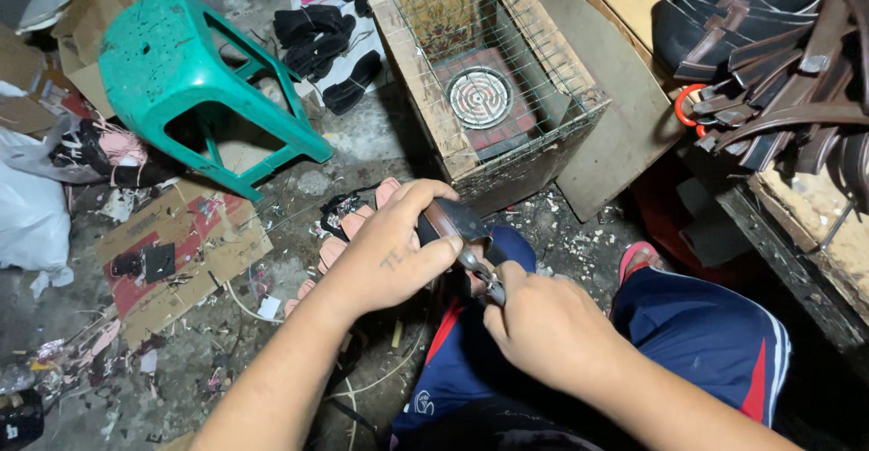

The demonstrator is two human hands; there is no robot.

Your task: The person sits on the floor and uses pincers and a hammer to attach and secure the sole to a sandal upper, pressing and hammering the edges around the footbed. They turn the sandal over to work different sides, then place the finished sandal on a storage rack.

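My left hand (389, 252) grips a dark brown leather piece (450, 220), seemingly a shoe upper or strap, held over my lap. My right hand (548, 329) is closed around a metal tool (478, 267), likely pliers, whose tip meets the edge of the leather piece. Both hands hover above my knees in blue shorts (697, 333) with red and white stripes. Most of the tool and the underside of the leather are hidden by my fingers.
A wooden box with wire mesh (493, 71) holds a round electric heater coil (480, 96) just ahead. A green plastic stool (190, 80) lies tipped at the left. Brown sandal straps (778, 62) pile up on the bench at right. Cardboard (176, 252) and scraps litter the floor.
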